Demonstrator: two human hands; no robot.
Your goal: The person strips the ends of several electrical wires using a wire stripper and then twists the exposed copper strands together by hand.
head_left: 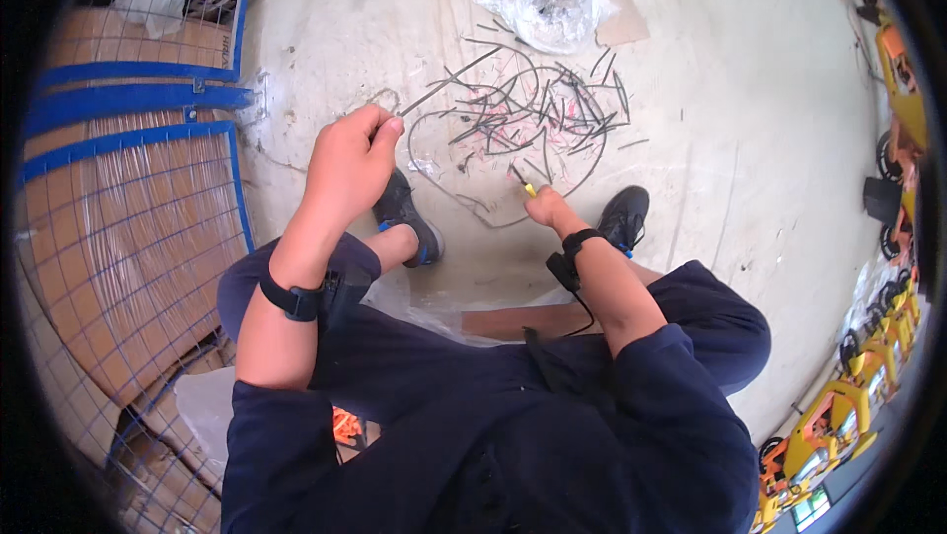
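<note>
My left hand (347, 164) is closed, thumb against fingers, on one end of a black cable (446, 82). The cable stretches up and to the right from my fingertips toward a loose pile of cut black cable pieces (552, 110) on the floor. Thin reddish strands lie among the pieces. My right hand (552, 207) is wrapped round a small yellow-handled tool (530, 189) with a dark, narrow tip that points at the pile's near edge. Whether it is a knife or a cutter I cannot tell. A long cable loop (412, 151) curves round the pile's left side.
Beyond the pile lies a clear plastic bag (552, 1) with dark bits inside, beside a piece of cardboard (621, 11). A blue-framed wire cage (148, 100) with cardboard boxes stands at left. Yellow and orange machines (838, 416) line the right. My shoes (623, 218) flank the pile's near side.
</note>
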